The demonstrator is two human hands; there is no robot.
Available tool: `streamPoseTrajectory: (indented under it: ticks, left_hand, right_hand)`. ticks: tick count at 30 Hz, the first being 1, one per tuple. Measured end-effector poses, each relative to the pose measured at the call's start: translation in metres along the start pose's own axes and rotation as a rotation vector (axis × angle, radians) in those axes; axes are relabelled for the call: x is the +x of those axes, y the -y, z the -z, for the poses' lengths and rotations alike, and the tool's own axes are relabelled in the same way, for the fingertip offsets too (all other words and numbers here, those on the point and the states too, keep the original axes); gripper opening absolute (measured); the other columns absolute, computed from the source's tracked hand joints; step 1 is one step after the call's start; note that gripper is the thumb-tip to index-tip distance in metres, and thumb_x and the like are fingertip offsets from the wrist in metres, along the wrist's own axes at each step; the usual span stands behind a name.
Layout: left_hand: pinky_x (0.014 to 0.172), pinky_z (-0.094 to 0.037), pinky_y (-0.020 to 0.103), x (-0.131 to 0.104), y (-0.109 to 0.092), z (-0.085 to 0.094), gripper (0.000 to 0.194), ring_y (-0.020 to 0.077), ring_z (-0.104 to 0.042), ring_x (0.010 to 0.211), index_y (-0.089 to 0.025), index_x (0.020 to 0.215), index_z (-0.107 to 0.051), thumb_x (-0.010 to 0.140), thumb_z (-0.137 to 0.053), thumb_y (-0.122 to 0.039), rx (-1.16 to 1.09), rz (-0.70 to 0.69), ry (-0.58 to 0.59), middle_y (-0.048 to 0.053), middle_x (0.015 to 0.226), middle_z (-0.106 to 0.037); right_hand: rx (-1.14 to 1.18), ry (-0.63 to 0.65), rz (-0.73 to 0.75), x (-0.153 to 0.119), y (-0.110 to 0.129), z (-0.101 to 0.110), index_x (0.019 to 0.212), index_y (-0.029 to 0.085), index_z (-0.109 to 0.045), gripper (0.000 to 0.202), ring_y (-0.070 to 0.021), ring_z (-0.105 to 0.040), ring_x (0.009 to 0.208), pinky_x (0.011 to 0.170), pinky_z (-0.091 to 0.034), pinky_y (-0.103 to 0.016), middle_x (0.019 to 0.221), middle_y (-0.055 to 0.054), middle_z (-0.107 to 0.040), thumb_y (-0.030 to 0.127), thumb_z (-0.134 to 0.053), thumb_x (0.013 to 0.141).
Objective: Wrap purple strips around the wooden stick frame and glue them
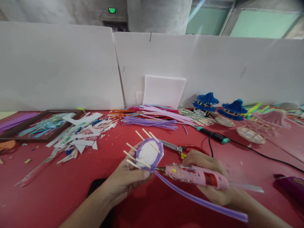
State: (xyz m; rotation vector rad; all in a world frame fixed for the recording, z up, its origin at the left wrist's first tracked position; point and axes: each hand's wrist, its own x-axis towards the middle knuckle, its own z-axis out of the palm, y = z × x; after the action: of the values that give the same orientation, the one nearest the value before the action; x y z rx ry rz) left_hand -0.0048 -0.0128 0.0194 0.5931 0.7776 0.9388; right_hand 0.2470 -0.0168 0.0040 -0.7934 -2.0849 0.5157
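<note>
My left hand (pixel 128 175) grips a white oval piece (pixel 147 154) with several wooden sticks standing out of it. A purple pipe cleaner (pixel 199 200) runs round the rim of this piece, and its loose end trails down to the right. Wrapped around a pink hot glue gun (pixel 197 175), my right hand (pixel 211 177) holds the metal nozzle at the lower right of the rim, close to the pipe cleaner. A clear glue stick (pixel 247 186) sticks out of the gun's back. Scissors (pixel 173 146) with red handles lie just behind, partly hidden by the right hand.
Bundles of coloured pipe cleaners (pixel 152 122) lie along the back of the red table. Blue-roofed models (pixel 206 103) stand at the right, beyond a black and teal tool (pixel 213 135) with a cable. White scraps (pixel 83 136) and a brown frame (pixel 47 139) are at the left.
</note>
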Motion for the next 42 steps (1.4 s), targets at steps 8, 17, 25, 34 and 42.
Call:
streamPoseTrajectory:
  ticks: [8,17,25,34,42]
  left_hand:
    - [0.076,-0.05,0.024,0.0009,0.0006,0.0046,0.093,0.0097,-0.061,0.077,-0.035,0.135,-0.038,0.058,-0.078,-0.002,0.041,0.024,0.055,-0.002,0.089,-0.064]
    - [0.072,-0.053,0.023,0.002,0.0011,0.0034,0.093,0.0098,-0.061,0.077,-0.035,0.134,-0.04,0.057,-0.077,0.001,0.021,0.011,0.035,0.0,0.095,-0.063]
    - [0.073,-0.054,0.025,0.0027,0.0013,0.0036,0.094,0.0109,-0.062,0.078,-0.034,0.134,-0.04,0.056,-0.078,0.001,0.009,0.0,0.012,0.001,0.098,-0.065]
    - [0.072,-0.056,0.026,0.0044,0.002,0.0054,0.095,0.0108,-0.063,0.075,-0.032,0.134,-0.041,0.054,-0.081,-0.002,0.009,0.006,0.0,0.003,0.097,-0.066]
    - [0.068,-0.056,0.023,0.003,0.0013,0.0031,0.097,0.0096,-0.063,0.071,-0.031,0.134,-0.042,0.051,-0.082,-0.002,0.012,0.016,-0.013,0.002,0.093,-0.066]
  right_hand:
    - [0.021,0.007,-0.007,-0.002,-0.0014,-0.0013,0.084,0.017,-0.056,0.016,-0.0177,-0.053,0.063,0.055,-0.042,-0.031,0.074,-0.006,-0.057,0.022,-0.048,0.071]
    - [-0.037,-0.016,0.001,-0.0002,-0.0012,0.001,0.081,0.018,-0.055,0.015,-0.0173,-0.05,0.06,0.052,-0.041,-0.031,0.07,-0.005,-0.054,0.029,-0.045,0.079]
    - [-0.082,-0.037,-0.043,0.0034,0.0034,0.0039,0.071,0.02,-0.054,0.023,-0.0175,-0.052,0.057,0.051,-0.041,-0.031,0.066,-0.005,-0.055,0.036,-0.044,0.085]
    - [-0.046,-0.037,-0.094,-0.0005,-0.001,0.0043,0.067,0.019,-0.048,0.026,-0.0173,-0.049,0.058,0.051,-0.039,-0.031,0.068,-0.005,-0.053,0.037,-0.042,0.085]
    - [-0.044,-0.064,-0.104,0.002,0.0023,0.0055,0.069,0.02,-0.047,0.024,-0.0154,-0.047,0.055,0.048,-0.034,-0.029,0.067,-0.004,-0.051,0.034,-0.041,0.087]
